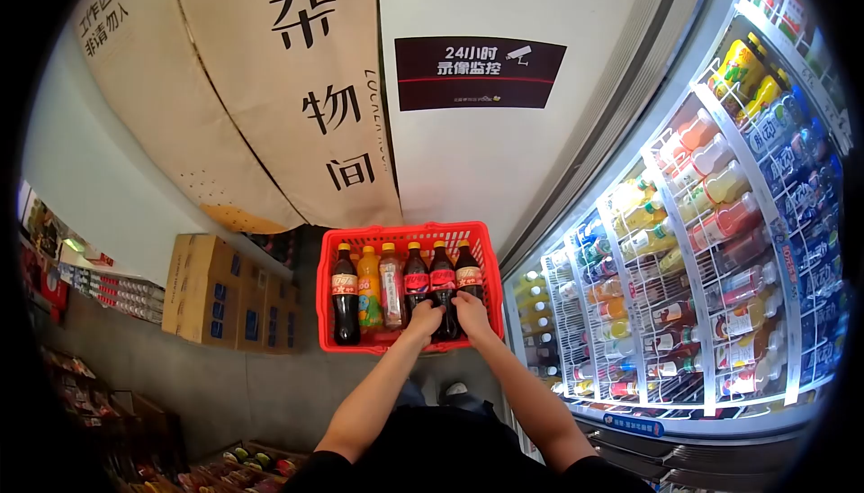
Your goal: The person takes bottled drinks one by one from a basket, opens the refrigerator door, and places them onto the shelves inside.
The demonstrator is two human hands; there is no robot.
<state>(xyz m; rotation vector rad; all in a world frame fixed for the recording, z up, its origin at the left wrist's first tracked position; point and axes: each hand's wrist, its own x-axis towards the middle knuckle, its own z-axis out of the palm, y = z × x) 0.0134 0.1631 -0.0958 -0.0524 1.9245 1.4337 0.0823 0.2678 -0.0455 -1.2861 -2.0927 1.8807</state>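
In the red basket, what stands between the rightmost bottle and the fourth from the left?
A dark bottle with a red label, fifth from the left; the head view shows it.

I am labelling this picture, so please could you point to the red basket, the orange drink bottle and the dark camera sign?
Red basket (326, 299): head view, its left wall.
Orange drink bottle (369, 288): head view, its label.
Dark camera sign (480, 75): head view, its middle.
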